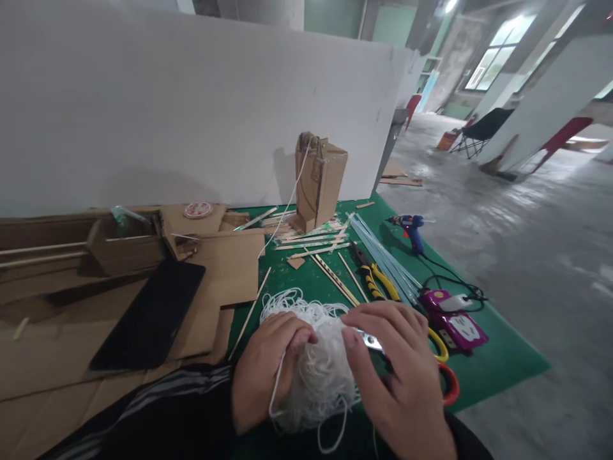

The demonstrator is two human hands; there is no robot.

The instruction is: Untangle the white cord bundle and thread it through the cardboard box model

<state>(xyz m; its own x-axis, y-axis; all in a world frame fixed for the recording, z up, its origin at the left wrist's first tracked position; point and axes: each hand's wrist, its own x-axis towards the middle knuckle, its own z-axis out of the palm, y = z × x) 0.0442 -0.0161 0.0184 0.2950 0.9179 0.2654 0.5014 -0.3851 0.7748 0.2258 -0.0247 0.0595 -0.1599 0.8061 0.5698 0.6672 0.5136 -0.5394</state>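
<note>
A bundle of white cord (323,377) sits between the fingers, its long axis running mostly away from the person, the loose loops at its far end pointing roughly toward the cardboard box (320,182) beyond the fingertips. The left hand (268,367) is curled in, gripping the bundle's left flank. The right hand (400,370) has thumb and fingers well parted at the other flank (whether a fingertip touches, I cannot tell). Pliers (376,278) lie beyond the right fingers, a purple case (454,326) right of them.
</note>
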